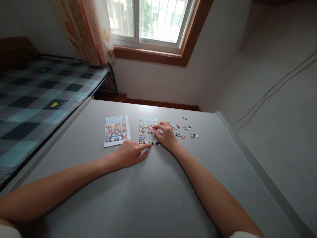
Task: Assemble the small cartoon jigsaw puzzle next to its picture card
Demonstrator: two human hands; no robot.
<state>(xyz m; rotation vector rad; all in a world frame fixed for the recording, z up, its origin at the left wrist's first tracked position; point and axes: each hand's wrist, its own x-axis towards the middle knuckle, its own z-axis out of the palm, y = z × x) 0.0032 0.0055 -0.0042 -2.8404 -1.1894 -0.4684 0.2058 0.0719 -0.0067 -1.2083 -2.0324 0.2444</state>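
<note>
A partly assembled jigsaw puzzle [146, 121] lies on the grey table, with a gap in its lower middle where the tabletop shows. My right hand [165, 134] is over its right side, thumb and fingers bent together on a puzzle piece mostly hidden by the fingertips. At the puzzle's bottom edge, my left hand [131, 152] rests with its index finger stretched out and touching the dark bottom row, the thumb apart. Left of the puzzle lies a printed reference picture [116, 129] showing a blue cartoon dog, its lower corner close to my left hand.
Several loose puzzle pieces [185, 128] are scattered right of my right hand. The grey table [148, 195] has raised edges at both sides. A bed with a checked cover [71, 87] stands at the left, and a window [158, 23] with a curtain [84, 33] is beyond.
</note>
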